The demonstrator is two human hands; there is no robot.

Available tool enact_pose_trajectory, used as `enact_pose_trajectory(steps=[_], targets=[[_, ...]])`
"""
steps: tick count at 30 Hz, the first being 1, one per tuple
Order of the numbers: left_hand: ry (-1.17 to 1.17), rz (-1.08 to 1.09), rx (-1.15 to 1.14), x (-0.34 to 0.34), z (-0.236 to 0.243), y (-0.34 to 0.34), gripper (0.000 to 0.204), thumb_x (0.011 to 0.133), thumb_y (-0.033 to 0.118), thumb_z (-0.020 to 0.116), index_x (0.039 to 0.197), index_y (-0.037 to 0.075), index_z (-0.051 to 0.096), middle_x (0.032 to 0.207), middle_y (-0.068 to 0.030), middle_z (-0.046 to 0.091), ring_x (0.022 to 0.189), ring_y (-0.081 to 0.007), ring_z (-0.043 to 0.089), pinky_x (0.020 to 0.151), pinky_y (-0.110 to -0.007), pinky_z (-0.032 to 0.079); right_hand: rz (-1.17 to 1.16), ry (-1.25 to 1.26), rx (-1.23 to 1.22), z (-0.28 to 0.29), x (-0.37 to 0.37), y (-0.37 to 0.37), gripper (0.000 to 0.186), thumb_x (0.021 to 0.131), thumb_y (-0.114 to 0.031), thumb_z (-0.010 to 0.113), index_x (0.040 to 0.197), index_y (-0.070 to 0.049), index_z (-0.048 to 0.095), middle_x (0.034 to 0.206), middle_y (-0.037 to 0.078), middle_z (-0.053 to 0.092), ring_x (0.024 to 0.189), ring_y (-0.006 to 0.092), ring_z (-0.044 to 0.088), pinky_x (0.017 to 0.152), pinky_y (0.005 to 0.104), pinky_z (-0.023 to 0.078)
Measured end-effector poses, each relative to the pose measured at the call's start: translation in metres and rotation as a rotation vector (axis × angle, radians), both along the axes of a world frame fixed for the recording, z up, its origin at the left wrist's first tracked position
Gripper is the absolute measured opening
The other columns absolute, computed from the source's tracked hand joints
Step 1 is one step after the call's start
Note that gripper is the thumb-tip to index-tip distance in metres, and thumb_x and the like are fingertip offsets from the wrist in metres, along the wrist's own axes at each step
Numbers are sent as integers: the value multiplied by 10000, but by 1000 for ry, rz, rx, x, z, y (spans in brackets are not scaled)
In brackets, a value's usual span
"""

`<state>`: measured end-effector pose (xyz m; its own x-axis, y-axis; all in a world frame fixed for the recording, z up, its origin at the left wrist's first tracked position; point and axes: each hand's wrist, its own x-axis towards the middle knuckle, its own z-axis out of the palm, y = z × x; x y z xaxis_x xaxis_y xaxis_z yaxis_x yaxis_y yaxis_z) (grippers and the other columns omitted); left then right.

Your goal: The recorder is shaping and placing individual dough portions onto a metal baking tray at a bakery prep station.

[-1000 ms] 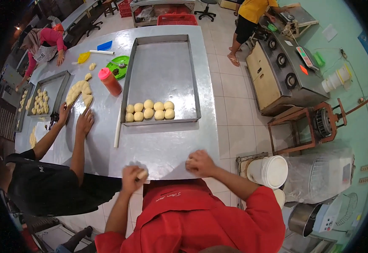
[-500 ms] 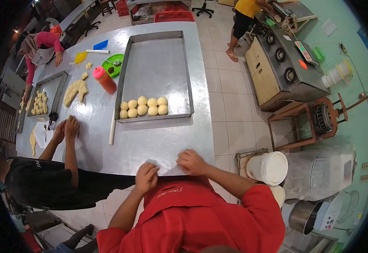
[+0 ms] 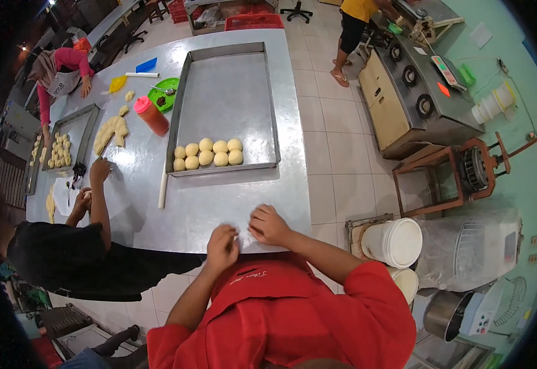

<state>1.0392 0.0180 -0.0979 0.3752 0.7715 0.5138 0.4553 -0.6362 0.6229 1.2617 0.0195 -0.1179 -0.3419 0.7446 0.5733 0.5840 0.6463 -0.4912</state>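
My left hand (image 3: 222,247) hovers at the near edge of the steel table (image 3: 200,203), its fingers curled with nothing visible in them. Just right of it, a little farther in, is my right hand (image 3: 268,225), fingers bent inward and likewise showing nothing held. The two hands are close but apart. Beyond them stands a large rectangular metal baking tray (image 3: 219,174). Two rows of round dough balls (image 3: 205,158) sit at its near end, and the rest of its bottom is bare. A white rod (image 3: 162,190) lies against the tray's left side.
On my left a co-worker in black (image 3: 65,258) handles dough beside a dough slab (image 3: 111,134). A red-orange squeeze bottle (image 3: 152,115) and a green plate (image 3: 164,94) with a spoon stand left of the tray. White buckets (image 3: 402,243) are on the floor at right.
Both my hands have shifted: the left moved right, the right moved slightly farther from me and left. The co-worker's hands at left have moved apart.
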Motion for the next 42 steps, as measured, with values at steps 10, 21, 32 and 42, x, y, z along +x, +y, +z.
enact_pose_trajectory(steps=[10,21,32,42], targets=[[250,112,121,-26,-1,81,338,666,199,825,945,100,660,953,-85,620,950,-329,580,825,-450,430,-136,-30,-57,2,15,71,160,734,-199,736,778,-110,611,854,64,563,869,288,548,758,430,433],[186,-152,41,-70,5,16,316,683,76,796,978,56,686,961,-128,649,897,-344,626,746,-430,488,-86,-32,-145,-6,64,6,173,717,-182,749,816,-89,642,901,100,600,910,316,565,816,454,446],[38,3,-44,26,-14,51,370,698,73,735,1059,51,658,1022,-134,658,958,-371,614,852,-453,495,-171,158,-194,0,-31,30,198,704,-79,699,896,-56,656,970,109,642,969,337,590,833,448,480],[4,71,-220,-53,10,11,464,791,61,770,1222,12,607,1147,-191,644,1055,-377,636,916,-420,530,-310,150,-519,50,13,5,408,761,-50,685,1163,-4,627,1149,195,632,1094,381,591,934,445,508]])
